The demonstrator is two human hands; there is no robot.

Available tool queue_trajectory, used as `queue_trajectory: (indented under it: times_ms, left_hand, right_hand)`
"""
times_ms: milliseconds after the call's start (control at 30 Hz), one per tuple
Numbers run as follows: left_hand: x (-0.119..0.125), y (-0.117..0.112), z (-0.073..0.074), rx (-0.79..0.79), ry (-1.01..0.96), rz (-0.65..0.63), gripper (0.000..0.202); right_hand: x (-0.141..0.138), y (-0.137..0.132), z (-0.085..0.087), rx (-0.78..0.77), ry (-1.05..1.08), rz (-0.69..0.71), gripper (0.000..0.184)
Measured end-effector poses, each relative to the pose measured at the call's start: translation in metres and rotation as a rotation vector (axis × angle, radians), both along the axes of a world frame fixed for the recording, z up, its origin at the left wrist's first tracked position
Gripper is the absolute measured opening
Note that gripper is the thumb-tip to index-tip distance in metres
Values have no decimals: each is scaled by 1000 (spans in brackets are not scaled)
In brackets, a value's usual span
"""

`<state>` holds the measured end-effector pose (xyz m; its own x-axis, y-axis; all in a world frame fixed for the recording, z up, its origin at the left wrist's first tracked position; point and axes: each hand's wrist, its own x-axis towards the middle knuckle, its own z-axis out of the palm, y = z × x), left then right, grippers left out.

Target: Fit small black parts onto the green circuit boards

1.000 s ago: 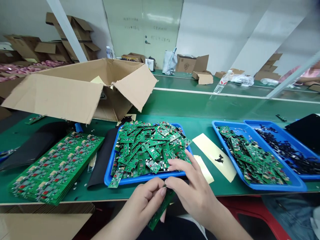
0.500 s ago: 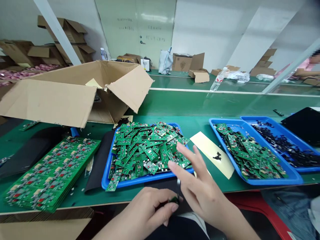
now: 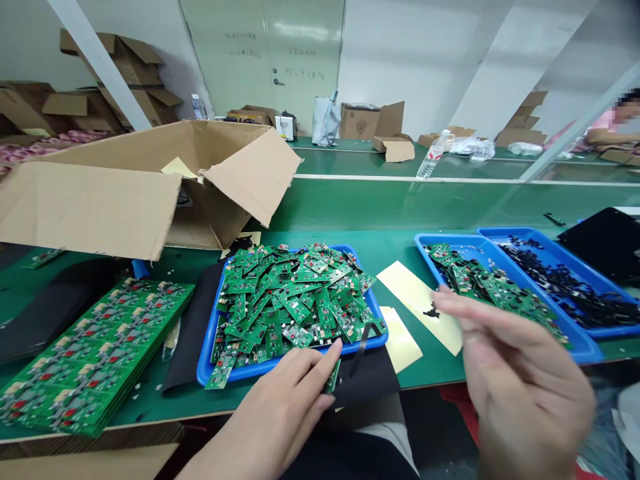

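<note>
My left hand is closed on a small green circuit board at the near edge of the bench. Most of the board is hidden by the fingers. A thin black strip sticks up beside it, in front of the heaped blue tray. To the right, my right hand is somewhat blurred, fingers stretched leftward with the thumb beneath. Its fingertips are close to small black pieces on a pale yellow sheet. Nothing shows between these fingers.
A blue tray heaped with circuit boards lies ahead. On the left are stacked board panels and a large open carton. At right stand a blue tray of boards and a blue tray of black parts. Another person sits far right.
My right hand has moved right, from beside my left hand to the yellow sheet. My left hand has shifted slightly left and up with the board, and a black strip now shows beside it.
</note>
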<state>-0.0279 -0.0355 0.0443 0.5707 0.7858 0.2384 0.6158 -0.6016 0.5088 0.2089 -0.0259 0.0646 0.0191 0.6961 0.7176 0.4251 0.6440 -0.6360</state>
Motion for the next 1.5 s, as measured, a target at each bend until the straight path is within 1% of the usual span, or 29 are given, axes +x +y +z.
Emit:
queue_trajectory:
  times_ms: [67, 100, 133, 200, 233, 333, 433, 500, 533, 600, 633, 667, 700, 733, 800, 867, 933, 1033, 1133, 1233, 1333, 1433, 1500]
  left_hand:
    - [2, 1, 2, 42, 21, 1, 43]
    - [3, 1, 3, 79, 25, 2, 40]
    - [4, 2, 3, 130, 21, 7, 37]
    - [3, 3, 1, 260, -4, 30, 33]
    - [2, 3, 0, 328, -20, 57, 32]
    - [-6, 4, -3, 497, -62, 168, 32]
    - [-15, 4, 0, 597, -65, 252, 32]
    - [-18, 4, 5, 638, -42, 262, 31]
    - [-19, 4, 7, 659, -31, 255, 30]
    - [-18, 3, 11, 711, -35, 239, 25]
    - [-16, 3, 13, 740, -51, 235, 23]
    - [-14, 3, 14, 763, -66, 235, 22]
    - [-12, 3, 15, 780, -80, 240, 21]
    - [-10, 3, 15, 790, -89, 242, 21]
    - [-8, 2, 15, 803, -89, 239, 21]
    - [-9, 2, 14, 812, -85, 231, 20]
    - [-12, 1, 12, 820, -82, 240, 19]
    - [-17, 0, 8, 812, -85, 256, 19]
    - [-19, -1, 5, 772, -104, 222, 21]
    - [-16, -2, 5, 724, -133, 204, 21]
    - [-11, -2, 5, 698, -180, 203, 20]
    - [-7, -1, 6, 649, -224, 201, 20]
    - [-7, -1, 5, 611, -265, 210, 20]
  right_hand:
    - [-4, 3, 5, 8, -123, 165, 32]
    - [-8, 4, 9, 19, -225, 243, 28]
    - [-13, 5, 12, 38, -327, 292, 24]
    - [-23, 6, 18, 74, -474, 315, 18]
    - [-28, 5, 20, 84, -509, 311, 16]
    - [-35, 0, 23, 79, -547, 323, 14]
    - [-27, -6, 17, 73, -552, 353, 11]
    - [-17, -8, 11, 55, -474, 330, 14]
    - [-13, -7, 8, 29, -403, 286, 17]
    - [-9, -5, 4, -49, -247, 157, 24]
    - [-9, -4, 3, -92, -200, 112, 27]
    - [-11, -2, 4, -139, -185, 102, 27]
    - [-15, -1, 5, -198, -204, 135, 27]
    - [-20, -1, 7, -256, -234, 207, 27]
    - [-33, -1, 10, -392, -263, 403, 26]
    - [-45, -3, 9, -512, -201, 561, 25]
    - [-53, -5, 5, -620, -71, 654, 24]
    - [-58, -8, -4, -803, 159, 726, 25]
    - [-59, -8, -9, -946, 328, 756, 21]
    - [-62, -6, -9, -1001, 483, 800, 17]
    - [-67, -4, -8, -1050, 611, 859, 21]
    - [-70, -1, -10, -1084, 660, 885, 26]
    - [-71, 1, -12, -1101, 661, 882, 26]
